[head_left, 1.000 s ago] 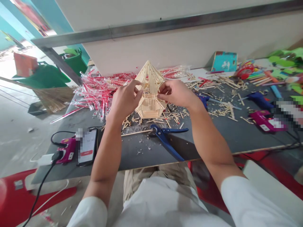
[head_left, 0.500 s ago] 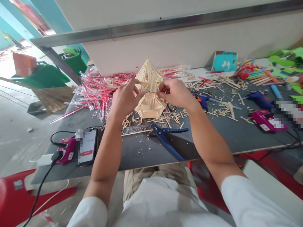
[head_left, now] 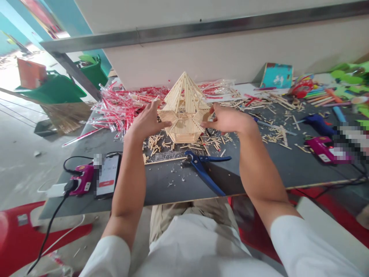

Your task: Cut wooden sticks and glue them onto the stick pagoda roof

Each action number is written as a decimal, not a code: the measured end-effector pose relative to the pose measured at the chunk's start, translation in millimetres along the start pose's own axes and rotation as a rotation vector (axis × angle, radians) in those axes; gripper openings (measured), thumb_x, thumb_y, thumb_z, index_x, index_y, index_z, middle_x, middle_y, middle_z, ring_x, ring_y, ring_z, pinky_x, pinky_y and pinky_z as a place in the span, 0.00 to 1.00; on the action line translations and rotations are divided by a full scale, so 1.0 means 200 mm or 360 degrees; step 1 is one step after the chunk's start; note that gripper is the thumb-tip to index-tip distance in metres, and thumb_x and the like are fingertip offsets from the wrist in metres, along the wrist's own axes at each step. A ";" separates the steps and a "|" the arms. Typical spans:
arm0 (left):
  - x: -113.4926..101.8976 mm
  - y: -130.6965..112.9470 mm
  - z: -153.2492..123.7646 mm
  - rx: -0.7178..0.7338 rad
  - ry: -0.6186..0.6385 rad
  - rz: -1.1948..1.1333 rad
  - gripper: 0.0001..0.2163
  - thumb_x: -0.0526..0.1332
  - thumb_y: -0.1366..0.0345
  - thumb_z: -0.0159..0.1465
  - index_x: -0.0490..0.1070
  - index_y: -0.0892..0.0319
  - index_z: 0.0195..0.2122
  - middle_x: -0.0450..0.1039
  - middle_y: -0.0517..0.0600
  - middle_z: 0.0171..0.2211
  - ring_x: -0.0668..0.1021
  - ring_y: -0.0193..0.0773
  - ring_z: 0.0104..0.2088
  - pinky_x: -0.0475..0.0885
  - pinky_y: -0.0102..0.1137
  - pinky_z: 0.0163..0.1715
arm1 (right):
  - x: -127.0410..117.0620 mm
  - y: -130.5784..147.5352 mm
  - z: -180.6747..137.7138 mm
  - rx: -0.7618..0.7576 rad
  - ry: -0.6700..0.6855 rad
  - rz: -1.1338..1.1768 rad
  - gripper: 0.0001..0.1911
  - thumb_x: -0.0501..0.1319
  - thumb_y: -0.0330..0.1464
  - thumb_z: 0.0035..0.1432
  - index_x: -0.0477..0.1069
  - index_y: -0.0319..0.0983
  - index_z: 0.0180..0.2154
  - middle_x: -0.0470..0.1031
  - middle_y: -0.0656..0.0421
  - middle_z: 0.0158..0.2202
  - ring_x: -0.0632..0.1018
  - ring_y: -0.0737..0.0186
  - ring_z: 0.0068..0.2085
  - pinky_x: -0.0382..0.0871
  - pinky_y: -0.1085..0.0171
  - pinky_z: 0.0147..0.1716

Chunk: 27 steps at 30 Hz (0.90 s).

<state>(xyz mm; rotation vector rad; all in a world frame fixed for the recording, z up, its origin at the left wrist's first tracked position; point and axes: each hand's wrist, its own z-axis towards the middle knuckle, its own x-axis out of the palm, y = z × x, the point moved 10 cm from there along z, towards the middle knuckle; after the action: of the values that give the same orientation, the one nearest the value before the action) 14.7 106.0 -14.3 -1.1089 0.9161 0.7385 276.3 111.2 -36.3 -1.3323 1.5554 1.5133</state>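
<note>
A pagoda model [head_left: 185, 96] built of thin pale wooden sticks stands upright on the dark table. It has a pointed upper roof, a flared lower roof and a many-sided base. My left hand [head_left: 145, 120] grips the left edge of the lower roof, thumb in front and fingers behind. On the opposite side, my right hand [head_left: 229, 118] holds the right edge in the same way. The fingertips behind the roof are partly hidden. In front of the model lie a blue-handled cutter [head_left: 201, 169], a clear ruler [head_left: 170, 155] and a single long stick.
Red-and-clear plastic wrappers [head_left: 118, 107] pile up at the back left. Stick offcuts litter the table around the model. A phone [head_left: 108, 177] and a purple power adapter [head_left: 83, 179] lie left; a blue glue gun [head_left: 319, 124] and another purple adapter [head_left: 327, 148] lie right.
Both hands have moved apart, from near the model's middle out to the edges of its lower roof. The lower roof now shows more fully, flared out on both sides.
</note>
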 end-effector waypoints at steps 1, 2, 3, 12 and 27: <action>0.05 0.02 0.00 -0.0013 0.0120 0.0011 0.41 0.67 0.48 0.63 0.55 0.60 0.72 0.60 0.65 0.68 0.68 0.63 0.65 0.67 0.52 0.63 | 0.01 0.01 0.00 -0.0036 0.0038 0.0035 0.34 0.68 0.53 0.57 0.67 0.38 0.56 0.82 0.53 0.40 0.77 0.59 0.24 0.68 0.57 0.29; 0.08 0.03 0.00 -0.0020 0.0207 0.0020 0.41 0.66 0.47 0.64 0.53 0.61 0.73 0.58 0.66 0.69 0.66 0.63 0.67 0.65 0.52 0.65 | 0.02 0.03 -0.01 -0.0089 0.0048 0.0045 0.32 0.68 0.53 0.58 0.67 0.39 0.55 0.82 0.54 0.41 0.78 0.59 0.24 0.68 0.57 0.29; 0.10 0.03 0.00 -0.0021 0.0258 0.0029 0.41 0.64 0.47 0.65 0.52 0.61 0.73 0.57 0.66 0.70 0.65 0.62 0.68 0.64 0.51 0.66 | 0.02 0.05 -0.01 -0.0150 0.0049 0.0041 0.30 0.67 0.52 0.59 0.69 0.40 0.54 0.82 0.54 0.41 0.78 0.59 0.26 0.68 0.57 0.31; 0.08 0.00 -0.04 -0.0094 0.0418 0.0112 0.41 0.62 0.46 0.64 0.52 0.60 0.74 0.53 0.66 0.69 0.70 0.61 0.62 0.66 0.51 0.63 | 0.02 0.07 0.01 -0.0346 0.0154 0.0022 0.36 0.65 0.57 0.58 0.68 0.46 0.61 0.82 0.54 0.48 0.81 0.51 0.44 0.71 0.56 0.42; -0.04 0.02 -0.06 0.0142 0.0190 0.0118 0.27 0.65 0.52 0.62 0.72 0.58 0.61 0.73 0.60 0.56 0.74 0.55 0.58 0.68 0.46 0.60 | 0.44 0.65 -0.41 -0.1015 0.0354 -0.0093 0.05 0.67 0.34 0.66 0.76 0.39 0.40 0.81 0.55 0.41 0.79 0.56 0.41 0.64 0.61 0.37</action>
<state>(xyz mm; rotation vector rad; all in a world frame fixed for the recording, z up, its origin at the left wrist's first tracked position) 4.5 96.1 -10.9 -1.0534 1.0863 0.6910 147.0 -7.8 -53.9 -1.9294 1.1737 1.9697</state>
